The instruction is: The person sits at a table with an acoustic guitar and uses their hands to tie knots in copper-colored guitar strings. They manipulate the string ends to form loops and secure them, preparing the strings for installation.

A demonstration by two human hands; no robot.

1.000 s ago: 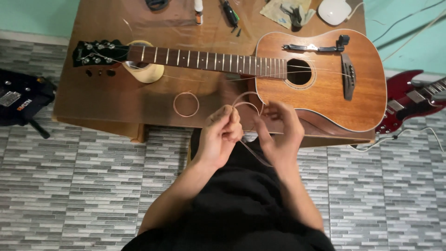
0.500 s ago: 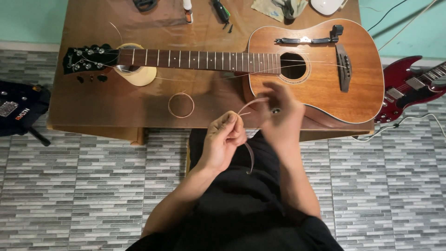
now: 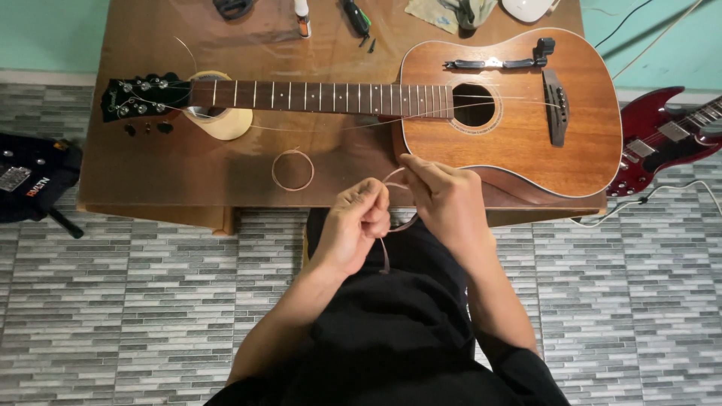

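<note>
My left hand (image 3: 355, 225) and my right hand (image 3: 445, 201) are close together over the near edge of the wooden table (image 3: 188, 173). Both pinch a thin coiled guitar string (image 3: 394, 197), which loops between the fingers and hangs down past my left hand. An acoustic guitar (image 3: 511, 113) lies face up on the table, its body just beyond my right hand and its headstock (image 3: 143, 98) pointing left over a roll of tape (image 3: 222, 120). A second coiled string (image 3: 292, 169) lies on the table to the left of my hands.
Small tools (image 3: 355, 16), a small bottle (image 3: 301, 15) and a cloth (image 3: 444, 11) lie along the table's far edge. A red electric guitar (image 3: 665, 135) lies on the tiled floor at the right, a black bag (image 3: 34, 177) at the left.
My right hand rose toward the guitar body and has come back down next to my left hand. The string loop between them has got smaller.
</note>
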